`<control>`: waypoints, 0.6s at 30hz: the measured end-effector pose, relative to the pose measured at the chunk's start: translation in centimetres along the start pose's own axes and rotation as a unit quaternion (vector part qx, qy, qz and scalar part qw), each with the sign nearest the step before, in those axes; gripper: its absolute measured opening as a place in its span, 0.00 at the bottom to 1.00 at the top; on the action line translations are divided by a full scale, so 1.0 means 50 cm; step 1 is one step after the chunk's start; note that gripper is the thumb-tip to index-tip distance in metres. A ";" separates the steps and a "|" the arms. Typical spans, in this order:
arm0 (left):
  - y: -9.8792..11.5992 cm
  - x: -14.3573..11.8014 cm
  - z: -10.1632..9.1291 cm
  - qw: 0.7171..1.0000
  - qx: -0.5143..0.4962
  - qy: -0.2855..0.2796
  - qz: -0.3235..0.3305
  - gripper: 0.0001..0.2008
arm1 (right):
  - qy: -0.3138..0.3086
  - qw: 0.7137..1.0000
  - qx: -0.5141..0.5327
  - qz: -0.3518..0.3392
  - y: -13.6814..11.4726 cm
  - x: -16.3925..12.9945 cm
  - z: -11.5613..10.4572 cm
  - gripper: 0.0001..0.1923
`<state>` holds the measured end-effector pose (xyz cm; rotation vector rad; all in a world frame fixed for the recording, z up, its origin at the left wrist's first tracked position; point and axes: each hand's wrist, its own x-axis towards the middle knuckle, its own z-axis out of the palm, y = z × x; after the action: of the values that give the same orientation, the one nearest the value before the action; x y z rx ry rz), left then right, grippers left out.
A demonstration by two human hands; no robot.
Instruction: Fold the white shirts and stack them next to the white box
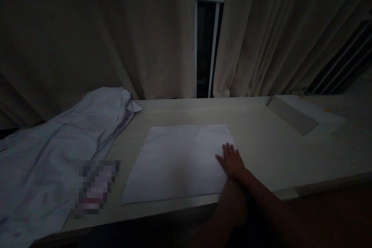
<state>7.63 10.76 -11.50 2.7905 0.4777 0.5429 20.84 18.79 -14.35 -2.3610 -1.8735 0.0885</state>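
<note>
A flat white folded cloth (pixel 177 161) lies on the pale wooden table (pixel 261 139) in dim light. My right hand (pixel 231 161) rests palm down on the cloth's right edge, fingers stretched out and holding nothing. My left hand (pixel 232 201) is at the table's front edge by the cloth's near right corner, partly hidden under my right forearm. Whether it grips anything is too dark to make out.
A crumpled pale garment (pixel 58 151) covers the table's left end, with a blurred small object (pixel 95 188) beside it. A flat grey box-like thing (pixel 293 116) lies at the back right. Curtains (pixel 116 35) and a window frame (pixel 213 42) stand behind the table.
</note>
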 end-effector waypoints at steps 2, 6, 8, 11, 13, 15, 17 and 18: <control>-0.002 0.003 -0.004 1.000 0.004 -0.007 -0.001 0.33 | -0.005 1.000 -0.007 0.008 0.006 0.049 0.005 0.46; -0.010 0.002 0.002 1.000 -0.007 -0.023 -0.003 0.32 | -0.004 0.999 -0.024 0.021 0.022 0.149 0.011 0.46; -0.015 -0.001 0.004 1.000 -0.010 -0.026 0.001 0.32 | -0.001 0.999 -0.026 0.028 0.029 0.196 0.011 0.46; -0.020 -0.005 0.002 1.000 -0.012 -0.025 0.006 0.32 | 0.001 0.999 -0.022 0.038 0.033 0.257 0.013 0.47; -0.023 -0.006 0.004 1.000 -0.010 -0.022 0.006 0.31 | 0.005 0.999 -0.019 0.046 0.033 0.290 0.014 0.47; -0.025 -0.005 0.008 1.000 -0.008 -0.020 0.004 0.29 | 0.008 0.998 -0.017 0.055 0.033 0.315 0.014 0.47; -0.029 -0.005 0.013 1.000 -0.009 -0.025 0.005 0.28 | 0.004 0.998 -0.019 0.059 0.034 0.333 0.012 0.47; -0.030 -0.005 0.014 1.000 -0.010 -0.028 0.006 0.29 | -0.001 0.998 -0.021 0.060 0.034 0.340 0.009 0.47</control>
<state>7.27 11.92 -12.66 2.7841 0.4406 0.4677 26.31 34.98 -14.48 -2.5015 -1.7496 0.0633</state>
